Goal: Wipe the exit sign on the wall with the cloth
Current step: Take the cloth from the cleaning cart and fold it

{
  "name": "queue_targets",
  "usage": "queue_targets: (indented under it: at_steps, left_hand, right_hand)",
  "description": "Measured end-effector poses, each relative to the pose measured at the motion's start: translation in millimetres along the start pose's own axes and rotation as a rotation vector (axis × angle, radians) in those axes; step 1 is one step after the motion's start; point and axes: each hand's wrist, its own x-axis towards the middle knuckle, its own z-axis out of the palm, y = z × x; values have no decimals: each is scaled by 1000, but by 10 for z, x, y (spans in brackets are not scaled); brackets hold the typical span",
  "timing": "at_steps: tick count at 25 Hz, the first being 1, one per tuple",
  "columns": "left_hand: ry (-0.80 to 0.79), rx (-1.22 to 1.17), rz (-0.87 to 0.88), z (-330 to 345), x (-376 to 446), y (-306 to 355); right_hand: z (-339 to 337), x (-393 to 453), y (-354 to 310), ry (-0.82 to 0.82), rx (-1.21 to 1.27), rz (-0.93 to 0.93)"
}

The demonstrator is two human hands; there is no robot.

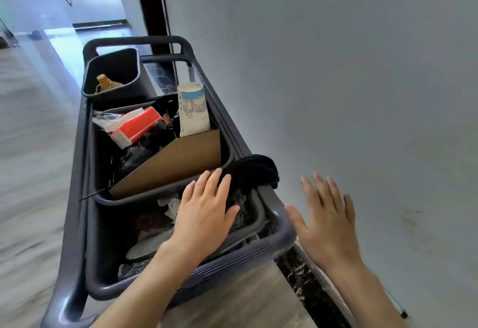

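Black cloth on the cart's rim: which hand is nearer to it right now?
Left. The left hand lies open against the black cloth, fingers at its edge. The right hand hovers open off to the cloth's right, near the wall, not touching it.

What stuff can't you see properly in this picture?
Head view:
- Exit sign: not in view, outside the frame.
- Dark cloth: partly covered by the left hand; whether the fingers grip it is unclear.
- Nearest bin: contents hidden by the left forearm.
- Paper cup: print too small to read.
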Motion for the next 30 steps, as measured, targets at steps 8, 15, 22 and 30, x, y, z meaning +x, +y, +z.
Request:
queue_targets:
  at_steps: [8, 15, 22, 30]
  left_hand:
    - [-11, -108, -2, 362, 877, -78]
    - [-125, -229, -77, 561, 1165, 17]
    - [-145, -541, -124, 499, 997, 2]
    - [-253, -697, 113, 121, 918, 578]
  right_hand:
    - [547, 1057, 76, -228, 119, -153]
    - [731, 1478, 117, -467, 348, -30]
    - [742, 1192, 49, -275, 321, 63]
    - [10, 345, 583, -56, 589, 256]
